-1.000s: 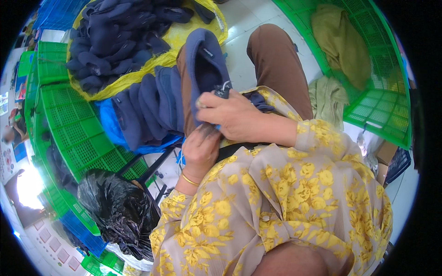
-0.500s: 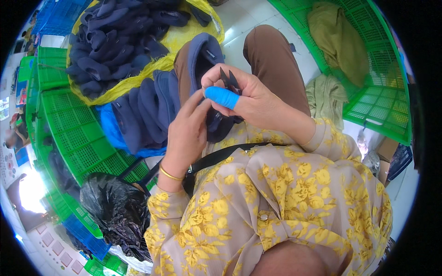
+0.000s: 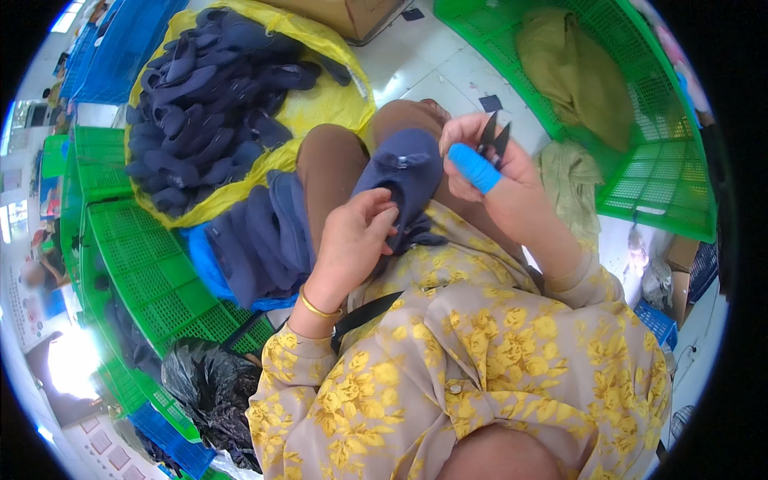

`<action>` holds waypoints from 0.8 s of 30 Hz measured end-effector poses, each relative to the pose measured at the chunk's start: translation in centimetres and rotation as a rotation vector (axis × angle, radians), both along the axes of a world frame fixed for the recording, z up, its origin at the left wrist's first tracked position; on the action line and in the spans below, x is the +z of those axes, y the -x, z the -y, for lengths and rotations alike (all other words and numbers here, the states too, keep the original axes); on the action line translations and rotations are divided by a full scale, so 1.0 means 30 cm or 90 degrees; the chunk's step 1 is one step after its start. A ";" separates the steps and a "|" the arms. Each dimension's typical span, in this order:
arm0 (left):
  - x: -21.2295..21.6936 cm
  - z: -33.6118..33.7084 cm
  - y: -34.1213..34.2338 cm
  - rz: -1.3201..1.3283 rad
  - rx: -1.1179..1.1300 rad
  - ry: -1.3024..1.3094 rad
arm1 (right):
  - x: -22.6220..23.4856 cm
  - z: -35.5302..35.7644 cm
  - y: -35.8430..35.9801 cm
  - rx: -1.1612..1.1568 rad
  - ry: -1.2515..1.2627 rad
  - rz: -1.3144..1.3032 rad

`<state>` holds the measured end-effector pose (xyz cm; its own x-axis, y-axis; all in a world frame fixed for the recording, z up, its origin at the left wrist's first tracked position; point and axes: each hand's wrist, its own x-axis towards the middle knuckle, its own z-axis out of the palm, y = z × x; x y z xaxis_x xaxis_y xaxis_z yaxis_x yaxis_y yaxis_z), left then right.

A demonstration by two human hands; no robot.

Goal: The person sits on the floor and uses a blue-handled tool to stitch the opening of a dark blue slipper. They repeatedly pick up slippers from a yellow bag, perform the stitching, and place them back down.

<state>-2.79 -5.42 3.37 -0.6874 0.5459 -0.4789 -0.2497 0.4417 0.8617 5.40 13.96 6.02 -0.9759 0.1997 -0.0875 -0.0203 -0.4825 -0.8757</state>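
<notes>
Our L hand (image 3: 352,240) is half curled, fingertips at the opening of the navy slipper (image 3: 420,152); can't tell if it's pinching the fabric or just resting there. Our R hand (image 3: 516,188) is closed round the snips (image 3: 489,134), handles hidden in the palm, blades up & a bit apart, clear of the slipper. Prob. held that way so the points stay off the fabric w/o putting the tool down. Blue tape (image 3: 474,168) wraps the R thumb, likely as padding.

Slipper's on our lap, toe end away from us, opening our way, prob. so the L fingers can get in; the thighs seem to do for a work surface.

Yellow sack (image 3: 316,112) is on the floor, front L, rim spread wide, a loose pile (image 3: 192,104) of navy slippers toward its L edge, easy to reach. Just off the sack's near edge, by our L thigh, a row (image 3: 256,232) of slippers sits side by side on blue plastic (image 3: 204,260), presumably kept neat & apart from the pile.
</notes>
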 end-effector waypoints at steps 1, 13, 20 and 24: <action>-0.008 0.002 0.010 -0.003 -0.032 0.024 | -0.036 -0.007 -0.023 0.001 0.011 0.018; -0.059 -0.015 0.183 -0.013 0.024 0.050 | -0.125 -0.001 -0.119 -0.012 -0.024 0.136; -0.063 -0.071 0.201 0.126 0.077 0.089 | -0.137 -0.027 -0.211 -0.084 0.029 0.160; -0.089 -0.088 0.202 0.083 0.070 0.094 | -0.131 -0.050 -0.278 -0.087 0.025 0.183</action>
